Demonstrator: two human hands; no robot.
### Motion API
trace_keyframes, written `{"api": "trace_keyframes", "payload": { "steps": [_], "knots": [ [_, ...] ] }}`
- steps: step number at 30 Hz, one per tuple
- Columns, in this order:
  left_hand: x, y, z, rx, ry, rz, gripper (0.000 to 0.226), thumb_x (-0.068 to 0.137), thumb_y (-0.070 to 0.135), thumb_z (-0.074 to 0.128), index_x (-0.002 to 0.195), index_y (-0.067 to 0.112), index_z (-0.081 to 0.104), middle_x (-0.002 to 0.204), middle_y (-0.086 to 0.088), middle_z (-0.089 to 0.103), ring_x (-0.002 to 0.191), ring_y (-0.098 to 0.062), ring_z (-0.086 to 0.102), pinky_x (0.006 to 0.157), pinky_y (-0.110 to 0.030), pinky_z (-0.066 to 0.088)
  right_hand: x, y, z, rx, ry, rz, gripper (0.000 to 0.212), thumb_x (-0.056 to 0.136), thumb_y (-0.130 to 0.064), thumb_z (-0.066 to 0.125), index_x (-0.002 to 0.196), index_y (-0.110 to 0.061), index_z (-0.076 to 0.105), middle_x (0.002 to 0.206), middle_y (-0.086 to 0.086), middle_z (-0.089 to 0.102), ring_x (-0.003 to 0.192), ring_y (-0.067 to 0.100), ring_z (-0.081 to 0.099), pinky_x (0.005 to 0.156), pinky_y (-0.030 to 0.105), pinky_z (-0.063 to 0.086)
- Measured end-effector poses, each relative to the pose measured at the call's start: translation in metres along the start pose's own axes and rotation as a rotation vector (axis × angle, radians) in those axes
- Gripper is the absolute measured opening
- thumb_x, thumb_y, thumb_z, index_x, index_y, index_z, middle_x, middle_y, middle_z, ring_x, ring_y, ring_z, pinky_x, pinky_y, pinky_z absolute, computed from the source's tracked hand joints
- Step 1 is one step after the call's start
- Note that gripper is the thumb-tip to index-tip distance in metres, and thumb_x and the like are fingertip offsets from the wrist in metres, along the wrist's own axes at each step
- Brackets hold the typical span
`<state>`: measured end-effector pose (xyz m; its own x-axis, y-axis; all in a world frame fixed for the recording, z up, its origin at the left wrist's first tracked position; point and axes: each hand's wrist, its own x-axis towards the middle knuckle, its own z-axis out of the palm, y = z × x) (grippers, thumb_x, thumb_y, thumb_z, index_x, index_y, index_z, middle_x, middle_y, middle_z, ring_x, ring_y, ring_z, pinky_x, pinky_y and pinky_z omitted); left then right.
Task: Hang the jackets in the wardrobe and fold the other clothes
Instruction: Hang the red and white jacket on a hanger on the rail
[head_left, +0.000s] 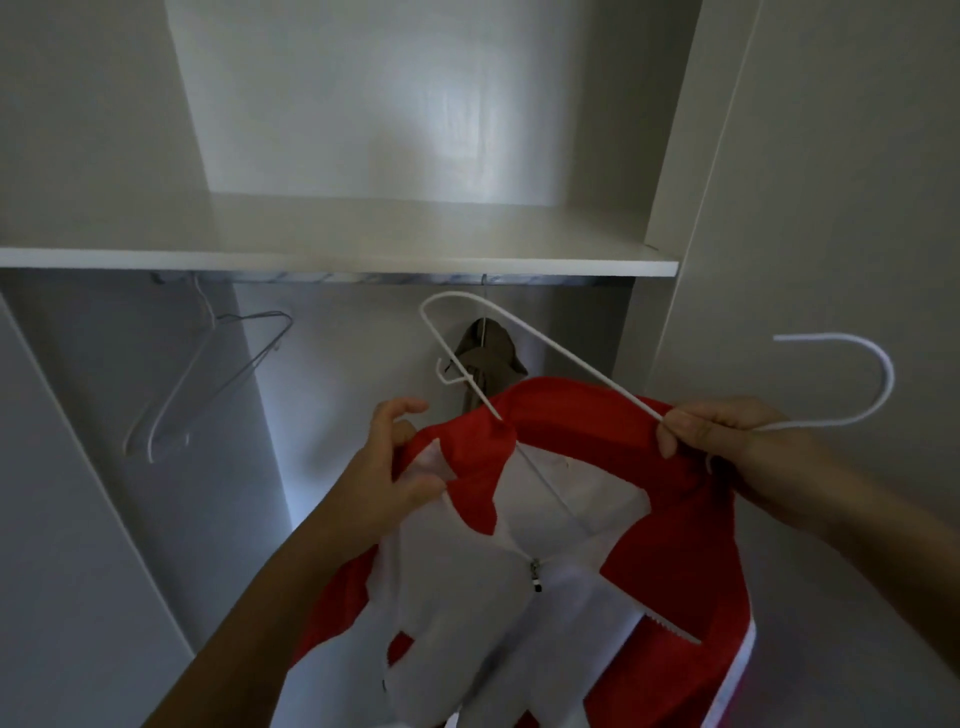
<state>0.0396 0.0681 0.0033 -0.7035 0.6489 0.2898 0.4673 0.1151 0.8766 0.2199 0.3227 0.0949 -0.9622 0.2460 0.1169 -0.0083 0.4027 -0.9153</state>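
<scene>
A red and white zip jacket (566, 525) hangs in front of me, below the wardrobe rail (363, 279). A white wire hanger (566, 358) lies across its collar; one arm of it runs down inside the jacket, and its hook (878, 379) points right. My right hand (727, 436) pinches the hanger at its neck together with the red collar edge. My left hand (395, 462) holds the jacket's left collar flap between thumb and fingers.
An empty wire hanger (208, 379) hangs on the rail at the left. A brown garment (488, 358) hangs at the middle, behind the jacket. A white shelf (363, 260) sits above the rail. A wardrobe side panel (810, 208) stands close on the right.
</scene>
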Motion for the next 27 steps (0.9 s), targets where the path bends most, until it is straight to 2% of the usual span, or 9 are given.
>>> {"api": "trace_keyframes", "payload": {
  "steps": [2, 4, 8, 11, 14, 16, 18, 21, 27],
  "knots": [
    [-0.009, 0.019, 0.006, 0.223, 0.061, -0.024, 0.082, 0.055, 0.058, 0.069, 0.118, 0.038, 0.021, 0.098, 0.015, 0.050, 0.083, -0.006, 0.059, 0.072, -0.018, 0.049, 0.002, -0.008, 0.009, 0.061, 0.054, -0.020, 0.047, 0.058, -0.066, 0.071, 0.057, -0.019, 0.068, 0.066, 0.018, 0.064, 0.057, 0.027, 0.061, 0.046, 0.024, 0.051],
    [-0.010, 0.027, 0.014, 0.382, 0.153, 0.032, 0.078, 0.061, 0.056, 0.078, 0.113, 0.035, 0.024, 0.096, 0.019, 0.046, 0.082, -0.002, 0.054, 0.069, -0.013, 0.041, 0.003, -0.016, 0.021, 0.100, 0.116, -0.032, 0.034, 0.078, -0.042, 0.058, 0.055, -0.019, 0.068, 0.063, 0.021, 0.059, 0.053, 0.029, 0.055, 0.044, 0.026, 0.048],
    [-0.007, 0.019, 0.031, 0.536, 0.153, 0.142, 0.063, 0.058, 0.075, 0.062, 0.102, 0.033, 0.044, 0.093, 0.020, 0.044, 0.079, 0.000, 0.050, 0.069, -0.015, 0.040, 0.002, -0.024, 0.040, 0.150, 0.181, -0.071, 0.039, 0.093, -0.021, 0.049, 0.057, -0.016, 0.065, 0.052, 0.007, 0.056, 0.043, 0.014, 0.050, 0.039, 0.019, 0.040],
    [-0.005, 0.010, 0.049, 0.413, 0.238, 0.040, 0.058, 0.063, 0.072, 0.063, 0.100, 0.029, 0.053, 0.091, 0.013, 0.057, 0.079, -0.002, 0.057, 0.070, -0.021, 0.050, 0.001, -0.030, 0.049, 0.173, 0.157, -0.106, 0.039, 0.094, -0.020, 0.049, 0.059, -0.015, 0.065, 0.050, 0.003, 0.056, 0.044, 0.010, 0.053, 0.040, 0.017, 0.042],
    [0.003, 0.009, 0.061, 0.166, 0.319, -0.096, 0.024, 0.089, 0.044, 0.057, 0.091, 0.019, 0.058, 0.081, 0.005, 0.061, 0.070, -0.009, 0.059, 0.062, -0.019, 0.049, 0.002, -0.032, 0.045, 0.116, 0.158, -0.145, 0.041, 0.093, -0.023, 0.049, 0.056, -0.021, 0.067, 0.052, 0.003, 0.055, 0.047, 0.014, 0.051, 0.042, 0.019, 0.041],
    [0.010, 0.009, 0.048, -0.120, 0.353, -0.253, 0.024, 0.096, 0.026, 0.050, 0.078, 0.013, 0.059, 0.070, -0.003, 0.059, 0.061, -0.012, 0.056, 0.052, -0.014, 0.045, 0.000, -0.032, 0.029, 0.060, 0.151, -0.151, 0.037, 0.088, -0.029, 0.050, 0.055, -0.024, 0.067, 0.052, 0.002, 0.053, 0.047, 0.012, 0.047, 0.042, 0.017, 0.036],
    [0.017, 0.005, 0.025, -0.183, 0.386, -0.359, 0.027, 0.098, 0.021, 0.047, 0.074, 0.015, 0.058, 0.072, -0.006, 0.060, 0.064, -0.015, 0.057, 0.055, -0.018, 0.047, -0.006, -0.028, 0.011, -0.073, 0.068, -0.149, 0.034, 0.084, -0.034, 0.049, 0.056, -0.024, 0.066, 0.053, 0.001, 0.054, 0.047, 0.009, 0.046, 0.043, 0.014, 0.035],
    [0.030, 0.005, 0.001, -0.222, 0.330, -0.371, 0.023, 0.097, 0.026, 0.049, 0.084, 0.013, 0.063, 0.084, -0.010, 0.067, 0.080, -0.024, 0.064, 0.069, -0.029, 0.050, -0.016, -0.014, -0.001, -0.390, -0.091, -0.131, 0.030, 0.082, -0.040, 0.047, 0.059, -0.031, 0.064, 0.061, -0.002, 0.060, 0.052, 0.004, 0.051, 0.052, 0.014, 0.039],
    [0.036, 0.015, -0.010, -0.248, 0.267, -0.302, 0.035, 0.096, 0.034, 0.050, 0.118, 0.010, 0.059, 0.105, -0.011, 0.067, 0.099, -0.027, 0.064, 0.090, -0.039, 0.051, -0.017, 0.012, -0.011, -0.511, -0.128, -0.104, 0.034, 0.090, -0.030, 0.051, 0.059, -0.038, 0.061, 0.060, -0.011, 0.058, 0.057, 0.005, 0.053, 0.056, 0.012, 0.038]
  ]
}}
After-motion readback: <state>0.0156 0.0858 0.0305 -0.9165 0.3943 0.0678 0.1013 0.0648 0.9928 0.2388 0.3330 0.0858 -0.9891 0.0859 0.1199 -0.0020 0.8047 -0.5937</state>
